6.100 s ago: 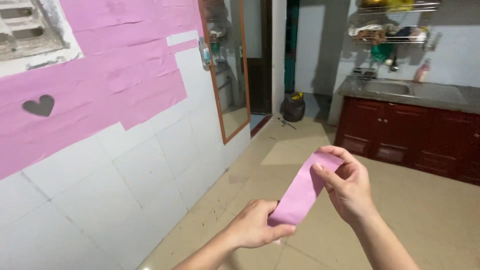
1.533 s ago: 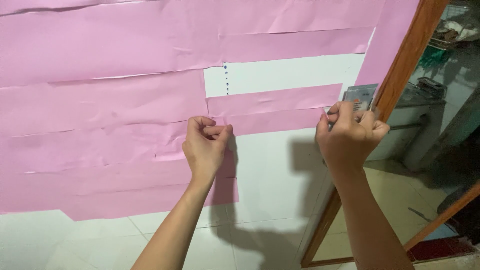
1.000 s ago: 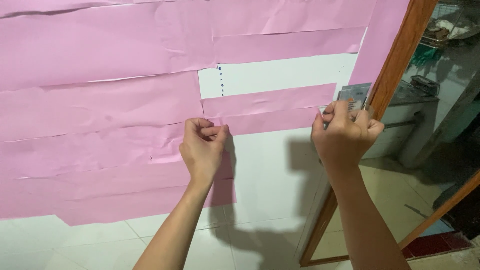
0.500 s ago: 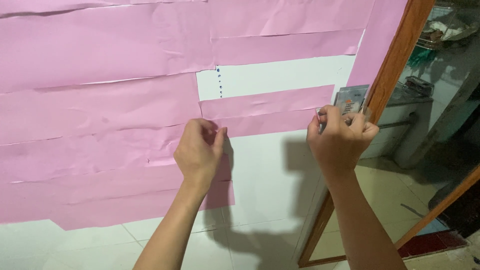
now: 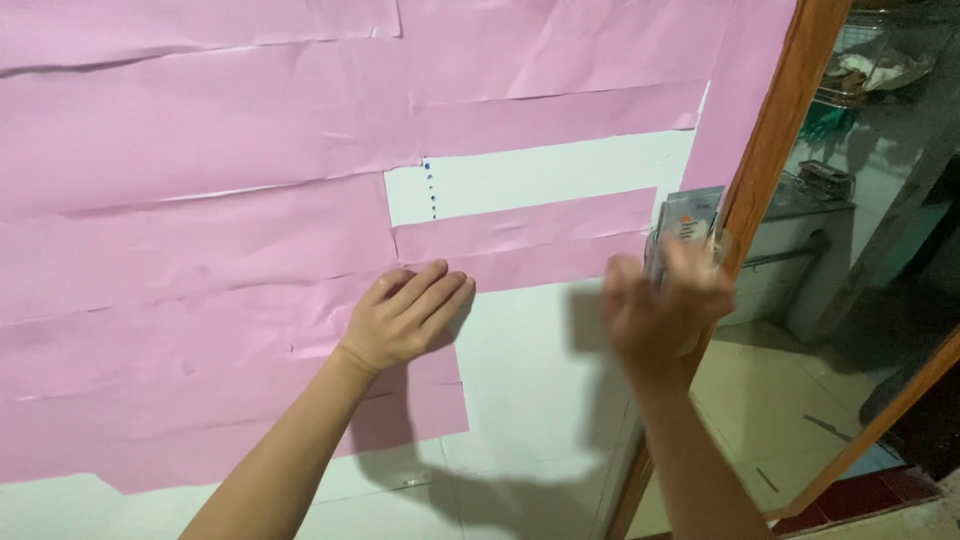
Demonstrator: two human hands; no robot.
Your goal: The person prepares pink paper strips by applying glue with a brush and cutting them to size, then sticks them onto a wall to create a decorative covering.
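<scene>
Our left hand (image 5: 405, 318) lies flat and open, palm on the wall, fingers together pointing to 1 o'clock, pressing the left end of a narrow pink paper strip (image 5: 525, 238) stuck across the white tiled wall (image 5: 530, 360). Our right hand (image 5: 665, 308) at 3 o'clock is motion-blurred, fingers spread, gripping nothing we can make out, just off the strip's right end. Behind it at 12 o'clock a small clear plastic holder (image 5: 688, 222) sits by the brown wooden frame (image 5: 775, 150). Wide pink paper sheets (image 5: 190, 150) cover the wall from 9 to 12 o'clock. A dotted blue line (image 5: 430, 190) marks the bare gap above the strip.
</scene>
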